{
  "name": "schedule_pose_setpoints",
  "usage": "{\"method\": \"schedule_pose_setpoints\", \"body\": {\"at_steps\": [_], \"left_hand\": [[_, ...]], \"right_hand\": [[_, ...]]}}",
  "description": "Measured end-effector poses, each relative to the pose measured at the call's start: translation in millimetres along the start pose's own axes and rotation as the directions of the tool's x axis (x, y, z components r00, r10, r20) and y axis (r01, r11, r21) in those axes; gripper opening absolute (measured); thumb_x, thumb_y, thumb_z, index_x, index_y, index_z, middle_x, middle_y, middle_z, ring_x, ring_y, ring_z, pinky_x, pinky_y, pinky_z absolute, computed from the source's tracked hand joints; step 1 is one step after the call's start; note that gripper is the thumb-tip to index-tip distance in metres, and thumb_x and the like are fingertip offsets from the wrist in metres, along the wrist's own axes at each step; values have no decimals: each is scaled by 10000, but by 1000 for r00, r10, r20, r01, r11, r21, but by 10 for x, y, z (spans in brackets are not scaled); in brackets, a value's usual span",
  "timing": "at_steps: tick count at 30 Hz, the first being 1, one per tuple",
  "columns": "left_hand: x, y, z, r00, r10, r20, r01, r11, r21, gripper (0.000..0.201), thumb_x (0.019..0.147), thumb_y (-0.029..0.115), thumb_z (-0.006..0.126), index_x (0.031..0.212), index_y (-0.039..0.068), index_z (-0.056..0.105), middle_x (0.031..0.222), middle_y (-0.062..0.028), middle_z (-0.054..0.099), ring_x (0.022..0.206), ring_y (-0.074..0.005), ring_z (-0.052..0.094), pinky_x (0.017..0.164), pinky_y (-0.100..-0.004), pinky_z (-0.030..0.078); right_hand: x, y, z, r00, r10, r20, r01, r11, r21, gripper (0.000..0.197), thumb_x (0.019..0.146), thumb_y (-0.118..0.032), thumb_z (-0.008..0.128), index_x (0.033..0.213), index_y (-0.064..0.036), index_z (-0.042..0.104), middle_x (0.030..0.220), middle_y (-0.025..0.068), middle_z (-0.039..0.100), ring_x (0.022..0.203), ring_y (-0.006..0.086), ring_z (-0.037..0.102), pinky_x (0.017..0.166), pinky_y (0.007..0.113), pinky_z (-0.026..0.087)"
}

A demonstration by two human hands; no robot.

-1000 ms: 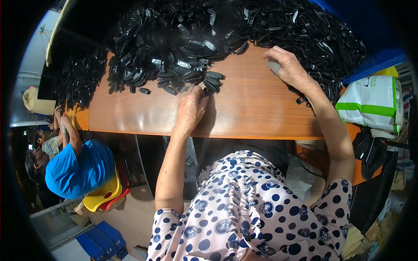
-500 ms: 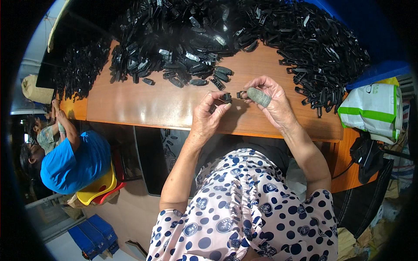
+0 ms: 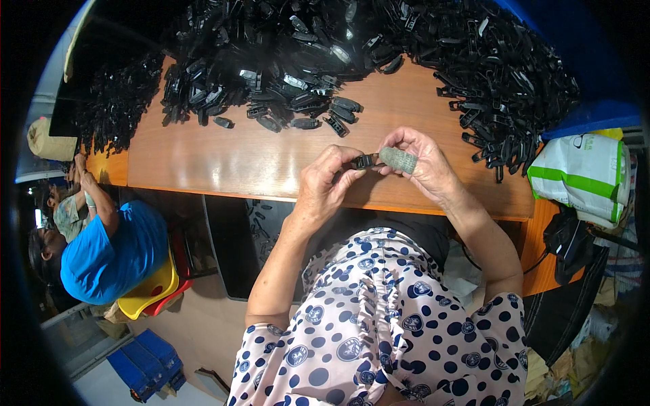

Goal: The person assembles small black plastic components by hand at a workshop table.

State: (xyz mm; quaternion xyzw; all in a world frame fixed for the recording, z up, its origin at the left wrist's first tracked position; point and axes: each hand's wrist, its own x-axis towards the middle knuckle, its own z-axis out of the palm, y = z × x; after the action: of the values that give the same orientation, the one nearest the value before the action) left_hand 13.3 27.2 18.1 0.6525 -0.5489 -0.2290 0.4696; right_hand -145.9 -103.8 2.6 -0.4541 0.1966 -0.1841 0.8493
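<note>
Over the front of the wooden table, my left hand (image 3: pixel 325 179) pinches a small black plastic buckle part (image 3: pixel 365 161) between thumb and fingers. Facing it, my right hand (image 3: pixel 426 169) is closed on a smaller dark buckle piece, mostly hidden behind its fingertips. A grey knitted finger cover (image 3: pixel 398 160) sits on one digit of that hand. Where the two pieces meet, the fingers hide how far one is inside the other. A heap of black buckle parts (image 3: pixel 298 81) lies beyond my left hand, and another pile of black plastic parts (image 3: pixel 497 88) beyond my right.
The brown wooden table (image 3: pixel 223 159) spans the space before me. A white and green bag (image 3: pixel 579 176) sits at the right, near a blue surface (image 3: pixel 596 118). At the left, a person in a blue shirt (image 3: pixel 115 254) sits on a yellow chair (image 3: pixel 152 291), with blue crates (image 3: pixel 145 365) below.
My hands have come together, closing the gap between the two buckle pieces. The piece in my left hand has turned and now lies against the one in my right.
</note>
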Motion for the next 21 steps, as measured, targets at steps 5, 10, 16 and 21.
{"method": "schedule_pose_setpoints", "body": {"at_steps": [5, 10, 16, 21], "left_hand": [[6, -7, -10, 999, 32, 13, -31, 999, -9, 192, 787, 80, 702, 940, -2, 619, 809, -82, 610, 721, -182, 580, 630, -282, 463], [44, 6, -58, 984, 167, 60, -171, 983, 71, 205, 765, 81, 713, 926, -5, 621, 790, -100, 605, 696, -216, 579, 622, -306, 466], [40, 57, -44, 974, 144, 174, -165, 980, 115, 213, 734, 56, 701, 911, 4, 596, 783, -133, 592, 730, -300, 590, 654, -372, 480], [-26, -17, 109, 990, -80, 116, 97, 985, -145, 206, 746, 92, 722, 898, 2, 616, 859, -117, 593, 793, -248, 587, 692, -326, 478]], "right_hand": [[-11, -112, -44, 985, 152, 78, -146, 986, -75, 254, 844, -175, 688, 992, -27, 543, 871, 43, 617, 747, 89, 622, 592, 150, 458], [64, -129, -75, 957, 221, 190, -201, 972, -121, 268, 841, -180, 691, 996, -26, 535, 837, 41, 613, 683, 69, 603, 529, 142, 424], [75, -135, -197, 875, 436, 208, -403, 896, -185, 298, 831, -153, 699, 1013, -18, 506, 832, 54, 604, 685, 96, 618, 474, 154, 427], [38, -115, -137, 862, 477, 174, -478, 878, -36, 363, 858, -298, 674, 1061, -42, 516, 906, 42, 580, 799, 104, 596, 604, 190, 447]]}}
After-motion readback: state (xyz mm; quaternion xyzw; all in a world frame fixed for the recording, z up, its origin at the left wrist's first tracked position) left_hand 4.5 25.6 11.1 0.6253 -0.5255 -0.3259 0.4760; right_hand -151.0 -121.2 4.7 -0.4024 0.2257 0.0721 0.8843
